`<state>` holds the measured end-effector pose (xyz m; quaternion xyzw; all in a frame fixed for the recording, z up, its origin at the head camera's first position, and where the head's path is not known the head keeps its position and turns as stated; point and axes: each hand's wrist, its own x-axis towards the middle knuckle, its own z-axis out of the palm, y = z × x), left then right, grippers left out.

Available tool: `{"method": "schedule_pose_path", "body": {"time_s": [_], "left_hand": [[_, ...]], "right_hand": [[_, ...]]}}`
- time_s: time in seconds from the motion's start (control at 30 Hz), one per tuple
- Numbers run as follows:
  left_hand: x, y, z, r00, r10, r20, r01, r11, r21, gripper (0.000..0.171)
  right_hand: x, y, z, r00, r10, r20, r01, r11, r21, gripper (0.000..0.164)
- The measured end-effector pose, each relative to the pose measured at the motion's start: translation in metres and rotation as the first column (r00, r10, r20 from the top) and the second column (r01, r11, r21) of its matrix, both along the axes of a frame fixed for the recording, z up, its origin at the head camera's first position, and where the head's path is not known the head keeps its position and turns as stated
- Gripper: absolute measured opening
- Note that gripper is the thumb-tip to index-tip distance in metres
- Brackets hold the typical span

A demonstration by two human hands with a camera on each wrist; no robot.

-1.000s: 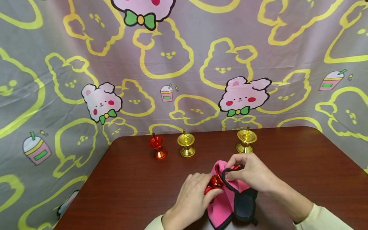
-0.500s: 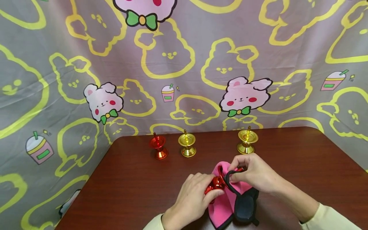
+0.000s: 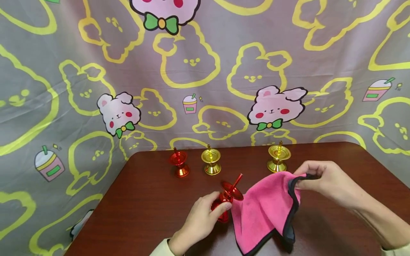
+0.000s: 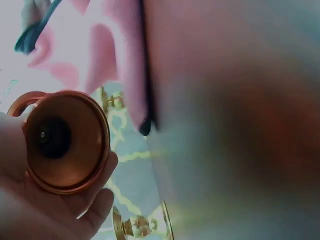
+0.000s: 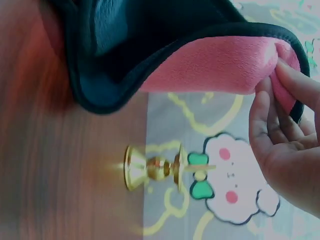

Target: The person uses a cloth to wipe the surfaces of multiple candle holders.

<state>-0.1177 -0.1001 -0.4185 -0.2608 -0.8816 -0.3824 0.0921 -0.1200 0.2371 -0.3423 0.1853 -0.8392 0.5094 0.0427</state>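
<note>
My left hand [image 3: 199,217] grips a shiny red candle holder [image 3: 231,190] round its lower body, tilted to the right with its spike pointing up. In the left wrist view the hollow underside of the candle holder [image 4: 75,165] faces the camera. My right hand [image 3: 328,183] pinches a corner of a pink cloth [image 3: 262,209] with a dark edge and dark back. The cloth hangs down between the hands, its left side close beside the red dish. From the right wrist, thumb and fingers show on the corner of the cloth [image 5: 215,65].
At the back of the brown table [image 3: 144,213] stand another red candle holder [image 3: 180,163], a gold candle holder [image 3: 211,161] and, further right, a second gold candle holder [image 3: 278,159]. A patterned curtain [image 3: 221,71] hangs directly behind the table.
My right hand has moved right, drawing the cloth off the red candle holder and spreading it. The left hand has shifted slightly left, and the holder's dish and spike now show.
</note>
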Motion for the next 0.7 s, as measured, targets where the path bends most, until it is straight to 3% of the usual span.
{"method": "schedule_pose_path", "body": {"time_s": [0.1,0.27,0.57,0.7], "left_hand": [[-0.003,0.003,0.005,0.989,-0.061,0.137,0.037,0.985,0.171,0.024],[-0.001,0.015,0.01,0.959,-0.146,0.243,0.056,0.938,0.343,0.022],[0.002,0.025,0.014,0.937,-0.218,0.272,0.064,0.875,0.48,0.027],[0.002,0.029,0.015,0.945,-0.213,0.249,0.056,0.854,0.517,0.029]], "right_hand": [[0.007,0.002,-0.002,1.0,0.026,-0.002,-0.026,1.0,0.001,0.017],[0.009,-0.005,-0.007,1.0,0.013,-0.008,-0.014,0.999,-0.05,0.023],[0.01,-0.013,-0.02,0.995,0.025,0.096,-0.011,0.99,-0.142,0.038],[0.011,-0.022,-0.027,0.985,0.039,0.168,-0.002,0.976,-0.216,0.042]]}}
